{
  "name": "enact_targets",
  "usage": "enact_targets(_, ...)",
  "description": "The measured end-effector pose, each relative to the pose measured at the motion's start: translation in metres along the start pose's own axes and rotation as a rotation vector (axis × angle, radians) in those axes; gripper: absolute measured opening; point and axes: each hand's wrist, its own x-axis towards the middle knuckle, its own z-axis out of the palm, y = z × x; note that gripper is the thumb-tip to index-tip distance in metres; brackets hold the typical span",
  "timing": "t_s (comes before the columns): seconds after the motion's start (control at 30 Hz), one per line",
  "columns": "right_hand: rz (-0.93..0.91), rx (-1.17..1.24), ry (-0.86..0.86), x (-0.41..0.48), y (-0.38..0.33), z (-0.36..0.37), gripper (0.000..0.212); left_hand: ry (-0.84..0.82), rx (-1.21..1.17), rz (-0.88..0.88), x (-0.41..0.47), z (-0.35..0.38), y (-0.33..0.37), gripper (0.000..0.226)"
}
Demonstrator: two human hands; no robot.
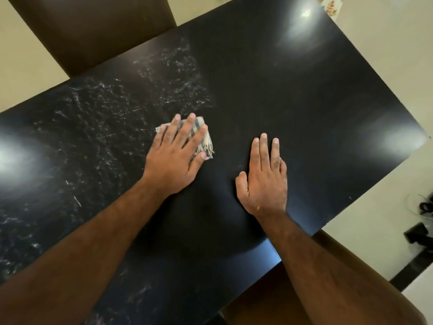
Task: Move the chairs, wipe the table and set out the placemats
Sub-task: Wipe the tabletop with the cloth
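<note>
Lying pressed under the left hand's (174, 156) straight, spread fingers (185, 132), the folded cloth (198, 128) sits on the table (304, 102). Its fringed edge pokes out by the thumb, toward the right hand (264, 179). The cloth's long axis is hidden. The right hand rests flat nearby, fingers straight. White streaks (105, 113) spread left of the left fingertips.

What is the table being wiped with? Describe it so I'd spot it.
On the big black table, where the smeared part meets the clean part, the left hand lies flat. Under its fingers is a small folded checked cloth with a frayed fringe, the only object lying on the tabletop.
</note>
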Motion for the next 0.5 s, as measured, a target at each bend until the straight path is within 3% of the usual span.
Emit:
enact_targets(0.13,-0.003,-0.028,0.008,0.003,0.001,0.002,0.090,0.016,-0.035,-0.097,0.057,-0.002,0.008,0.068)
enact_targets(0.23,-0.030,-0.054,0.011,0.008,0.002,0.004,0.091,0.020,-0.045,-0.063,0.077,-0.001,0.038,0.071)
enact_targets(0.37,-0.072,-0.073,0.023,0.032,0.001,0.003,0.084,0.034,-0.056,0.026,0.066,0.004,0.050,0.070)
enact_targets(0.5,-0.097,-0.078,0.052,0.063,-0.006,0.002,0.080,0.027,-0.059,-0.017,0.045,0.006,0.030,0.071)
